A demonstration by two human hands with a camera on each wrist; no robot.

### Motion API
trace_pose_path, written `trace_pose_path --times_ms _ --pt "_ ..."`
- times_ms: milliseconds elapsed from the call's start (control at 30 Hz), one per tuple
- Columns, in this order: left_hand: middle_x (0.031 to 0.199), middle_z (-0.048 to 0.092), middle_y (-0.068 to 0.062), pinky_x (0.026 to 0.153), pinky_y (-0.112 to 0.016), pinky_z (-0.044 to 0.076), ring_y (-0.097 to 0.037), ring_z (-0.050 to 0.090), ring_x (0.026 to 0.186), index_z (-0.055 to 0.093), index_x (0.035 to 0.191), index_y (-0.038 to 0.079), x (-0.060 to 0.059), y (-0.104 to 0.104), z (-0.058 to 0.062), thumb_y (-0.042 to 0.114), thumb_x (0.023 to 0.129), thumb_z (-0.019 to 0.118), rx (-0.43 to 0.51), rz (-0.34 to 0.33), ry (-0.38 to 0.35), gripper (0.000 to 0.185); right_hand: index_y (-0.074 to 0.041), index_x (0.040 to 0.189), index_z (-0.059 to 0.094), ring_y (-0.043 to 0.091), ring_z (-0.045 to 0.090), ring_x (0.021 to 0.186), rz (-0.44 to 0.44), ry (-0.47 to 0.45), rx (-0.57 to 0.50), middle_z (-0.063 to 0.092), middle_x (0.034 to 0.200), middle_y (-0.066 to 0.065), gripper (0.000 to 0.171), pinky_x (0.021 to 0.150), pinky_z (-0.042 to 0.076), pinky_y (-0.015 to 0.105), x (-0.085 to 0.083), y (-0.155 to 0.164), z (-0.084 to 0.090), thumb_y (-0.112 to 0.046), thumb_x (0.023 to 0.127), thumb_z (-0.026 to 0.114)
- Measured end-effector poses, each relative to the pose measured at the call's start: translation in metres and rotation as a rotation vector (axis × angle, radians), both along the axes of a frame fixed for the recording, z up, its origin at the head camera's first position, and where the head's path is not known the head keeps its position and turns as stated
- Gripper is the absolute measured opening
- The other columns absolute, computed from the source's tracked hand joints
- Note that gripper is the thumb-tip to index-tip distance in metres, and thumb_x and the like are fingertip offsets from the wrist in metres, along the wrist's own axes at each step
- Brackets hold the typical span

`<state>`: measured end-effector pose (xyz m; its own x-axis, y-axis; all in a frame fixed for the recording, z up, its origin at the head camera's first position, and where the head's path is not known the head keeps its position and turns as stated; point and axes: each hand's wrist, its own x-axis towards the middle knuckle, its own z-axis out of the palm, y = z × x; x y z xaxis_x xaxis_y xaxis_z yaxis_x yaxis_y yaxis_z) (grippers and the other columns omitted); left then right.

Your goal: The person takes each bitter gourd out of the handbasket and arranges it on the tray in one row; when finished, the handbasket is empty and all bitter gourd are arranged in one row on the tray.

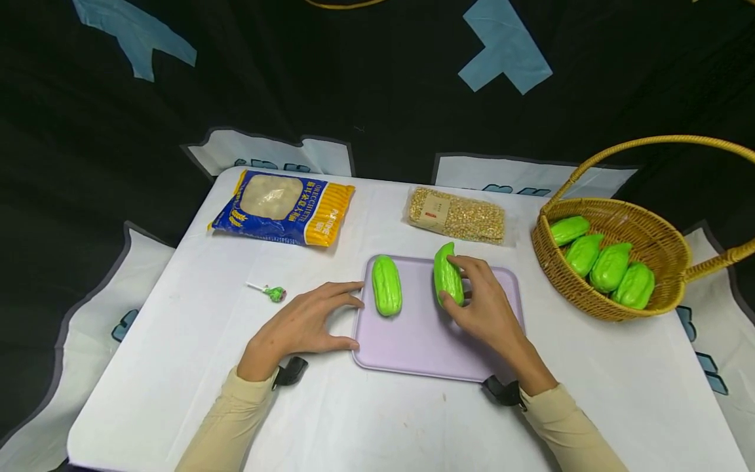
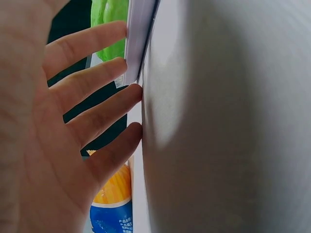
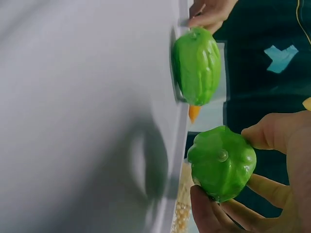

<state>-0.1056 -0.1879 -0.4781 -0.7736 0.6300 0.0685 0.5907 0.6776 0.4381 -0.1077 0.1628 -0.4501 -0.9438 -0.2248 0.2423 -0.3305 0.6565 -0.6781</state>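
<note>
Fingers of my right hand, seen from the head, pinch a green gourd between thumb and fingertips over the right half of the purple tray. My left hand has its fingers spread, their tips at the tray's left edge, and a second gourd lies just inside that edge. Between the two gourds I have a strip of tray, widening into more room towards the near edge. Past the tray's right side, near but apart, stands the wicker basket with more gourds inside; beyond the far edge lie the pasta bag and the grain pack. From my left wrist, four fingers fan out, the upper tips against the tray's side; my thumb I cannot tell. From my right wrist, thumb and fingers grip the held gourd from opposite sides, apart from the other one.
</note>
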Motion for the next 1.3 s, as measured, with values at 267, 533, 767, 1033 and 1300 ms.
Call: trace_pose_path --times_ms 267,533,767,1033,1300 --pt "0.158 0.041 0.009 0.116 -0.037 0.040 -0.013 0.040 0.143 0.066 0.129 0.028 -0.002 0.002 0.000 0.072 0.075 0.074 -0.005 -0.002 -0.005 0.070 -0.011 0.145 0.051 0.027 0.060 0.108 0.016 -0.048 0.052 0.050 0.140 0.015 0.066 0.076 0.060 0.036 0.003 -0.013 -0.004 -0.022 0.086 0.079" --pt "0.158 0.041 0.010 0.116 -0.037 0.039 -0.013 0.040 0.143 0.066 0.130 0.029 -0.002 0.002 0.000 0.071 0.075 0.075 -0.013 -0.002 -0.008 0.069 -0.012 0.145 0.051 0.028 0.061 0.108 0.040 -0.064 0.081 0.051 0.140 0.013 0.066 0.080 0.059 0.036 0.003 -0.027 -0.006 -0.024 0.086 0.079" --pt "0.158 0.041 0.009 0.116 -0.037 0.040 -0.013 0.040 0.143 0.066 0.129 0.028 -0.002 0.002 0.001 0.071 0.075 0.075 -0.019 -0.004 -0.002 0.069 -0.012 0.145 0.051 0.025 0.061 0.108 0.049 -0.085 0.090 0.051 0.140 0.012 0.065 0.083 0.059 0.036 0.002 -0.034 -0.008 -0.025 0.087 0.079" --pt "0.158 0.041 0.009 0.116 -0.036 0.040 -0.013 0.040 0.143 0.066 0.130 0.028 -0.002 0.001 0.001 0.072 0.076 0.074 -0.021 -0.007 0.006 0.070 -0.012 0.146 0.051 0.026 0.062 0.107 0.052 -0.118 0.109 0.051 0.140 0.013 0.066 0.086 0.058 0.039 0.003 -0.041 -0.010 -0.027 0.088 0.079" --pt "0.159 0.040 0.011 0.115 -0.037 0.041 -0.012 0.039 0.144 0.066 0.131 0.029 0.001 0.000 0.002 0.072 0.076 0.074 -0.036 0.003 0.001 0.070 -0.011 0.147 0.049 0.027 0.061 0.110 0.056 -0.131 0.140 0.051 0.141 0.014 0.068 0.091 0.056 0.044 0.004 -0.045 -0.010 -0.031 0.089 0.078"
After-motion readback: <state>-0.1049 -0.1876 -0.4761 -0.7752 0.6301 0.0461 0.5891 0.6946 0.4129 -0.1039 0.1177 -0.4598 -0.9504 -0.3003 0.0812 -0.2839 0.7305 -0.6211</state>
